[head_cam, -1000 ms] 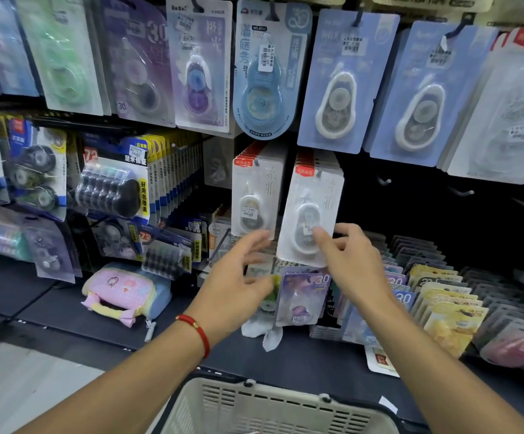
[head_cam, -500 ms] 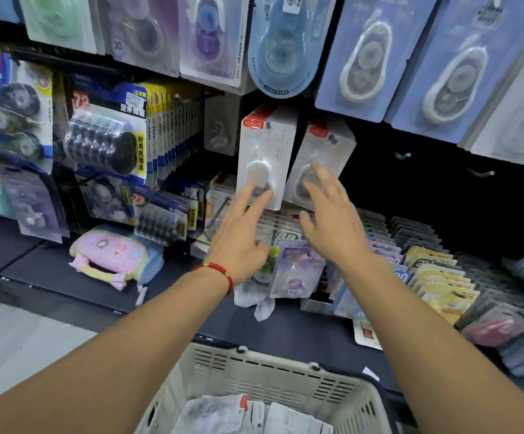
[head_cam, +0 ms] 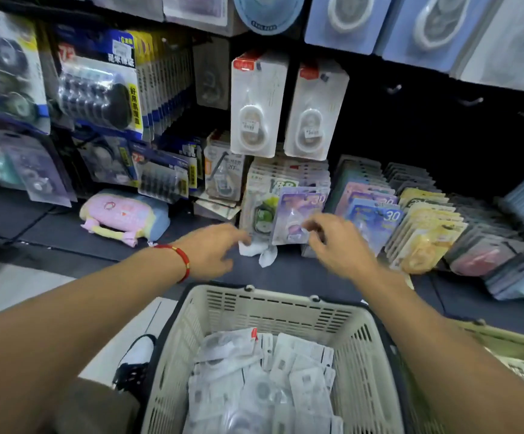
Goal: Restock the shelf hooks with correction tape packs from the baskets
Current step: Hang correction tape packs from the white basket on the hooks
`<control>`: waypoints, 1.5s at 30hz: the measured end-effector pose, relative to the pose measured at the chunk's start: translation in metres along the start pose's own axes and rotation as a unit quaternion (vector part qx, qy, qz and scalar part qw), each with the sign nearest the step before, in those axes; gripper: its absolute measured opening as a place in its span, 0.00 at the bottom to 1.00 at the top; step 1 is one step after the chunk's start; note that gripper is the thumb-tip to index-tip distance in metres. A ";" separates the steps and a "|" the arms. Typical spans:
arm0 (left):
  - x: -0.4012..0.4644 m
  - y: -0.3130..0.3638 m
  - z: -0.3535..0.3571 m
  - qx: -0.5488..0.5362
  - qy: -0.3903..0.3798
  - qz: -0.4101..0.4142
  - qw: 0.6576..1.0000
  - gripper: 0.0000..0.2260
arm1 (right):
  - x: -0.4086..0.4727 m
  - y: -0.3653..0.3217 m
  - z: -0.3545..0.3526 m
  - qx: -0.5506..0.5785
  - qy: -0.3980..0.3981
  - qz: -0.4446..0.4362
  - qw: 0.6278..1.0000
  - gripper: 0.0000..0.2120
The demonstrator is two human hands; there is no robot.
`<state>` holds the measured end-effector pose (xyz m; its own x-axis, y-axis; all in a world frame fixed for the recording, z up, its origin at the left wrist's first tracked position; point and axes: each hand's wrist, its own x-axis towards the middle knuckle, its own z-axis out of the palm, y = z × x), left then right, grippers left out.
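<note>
Far left, hanging black multi-packs (head_cam: 97,92) crowd the hooks, and a pink pouch (head_cam: 119,214) lies on the shelf deck (head_cam: 50,227); nothing there I need. My left hand (head_cam: 213,252), with a red cord at the wrist, hangs above the deck with fingers relaxed and loosely spread, holding nothing. Just past it a purple pack (head_cam: 298,214) stands at the front of a bin row.

Above, two columns of white correction tape packs (head_cam: 256,104) hang side by side on the shelf hooks, faces out, so I judge those pegs freshly stocked. My right hand (head_cam: 335,245) is motion-blurred, fingers loosely curled by the purple pack; I see nothing in it, but cannot tell for sure if it touches the pack.

Below the hands, the cream basket (head_cam: 273,305) holds the loose white packs (head_cam: 263,380) left to hang, so I judge the next step a reach down for one. The rim sits close under both forearms, with open room straight down between them.

Right of the white columns, bare hooks (head_cam: 470,101) stick out of a dark panel: free pegs. Upright pastel packs (head_cam: 423,220) fill the deck below them, so any approach there must stay above their top edges.
</note>
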<state>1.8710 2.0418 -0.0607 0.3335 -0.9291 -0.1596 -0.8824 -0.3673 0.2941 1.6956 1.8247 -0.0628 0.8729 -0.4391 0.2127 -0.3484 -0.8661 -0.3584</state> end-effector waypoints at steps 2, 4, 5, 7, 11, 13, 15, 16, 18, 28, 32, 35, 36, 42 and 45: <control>-0.020 -0.005 0.026 0.060 -0.157 -0.012 0.986 0.23 | -0.036 0.007 0.031 -0.047 -0.140 0.008 0.989 0.12; -0.039 -0.015 0.059 0.087 -0.250 -0.042 0.963 0.24 | -0.074 0.016 0.069 -0.091 -0.284 0.018 0.954 0.13; -0.049 -0.021 0.077 0.092 -0.263 -0.060 0.959 0.25 | -0.094 0.022 0.089 -0.098 -0.342 0.028 0.934 0.14; -0.072 -0.032 0.114 0.104 -0.226 -0.093 0.964 0.25 | -0.132 0.041 0.128 -0.099 -0.433 0.054 0.894 0.18; -0.116 -0.029 0.182 0.090 -0.119 -0.133 0.980 0.27 | -0.198 0.076 0.176 -0.079 -0.508 0.115 0.850 0.25; -0.128 -0.018 0.204 0.104 -0.094 -0.156 0.978 0.27 | -0.216 0.085 0.189 -0.068 -0.485 0.141 0.860 0.24; -0.131 -0.005 0.215 0.127 -0.063 -0.187 0.972 0.24 | -0.221 0.088 0.198 -0.052 -0.450 0.159 0.877 0.22; -0.129 0.002 0.219 0.134 -0.048 -0.202 0.969 0.23 | -0.222 0.088 0.202 -0.043 -0.437 0.167 0.883 0.21; -0.122 0.014 0.225 0.131 -0.022 -0.213 0.968 0.21 | -0.222 0.088 0.209 -0.017 -0.432 0.182 0.883 0.16; -0.078 0.085 0.221 -0.552 -0.022 -0.374 0.745 0.14 | -0.181 0.075 0.146 0.359 -0.260 0.249 0.861 0.05; -0.072 0.072 0.202 -0.758 -0.065 -0.397 0.513 0.14 | -0.167 0.037 0.134 0.439 -0.258 0.195 0.838 0.09; -0.082 0.055 0.200 -0.753 -0.042 -0.384 0.532 0.14 | -0.165 0.025 0.149 0.421 -0.229 0.175 0.860 0.13; -0.086 0.050 0.201 -0.731 -0.026 -0.389 0.560 0.15 | -0.168 0.024 0.157 0.400 -0.213 0.189 0.871 0.15; -0.112 0.033 0.209 -0.597 0.047 -0.413 0.686 0.21 | -0.216 0.031 0.215 0.108 -0.553 0.143 0.814 0.23; -0.116 0.030 0.209 -0.573 0.071 -0.412 0.705 0.18 | -0.216 0.035 0.218 0.099 -0.514 0.165 0.836 0.22</control>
<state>1.7367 2.1471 -0.2308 0.6778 -0.3450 -0.6493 0.4508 -0.5026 0.7376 1.5694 1.9409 -0.3197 0.6085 -0.1216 -0.7842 -0.6536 -0.6373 -0.4083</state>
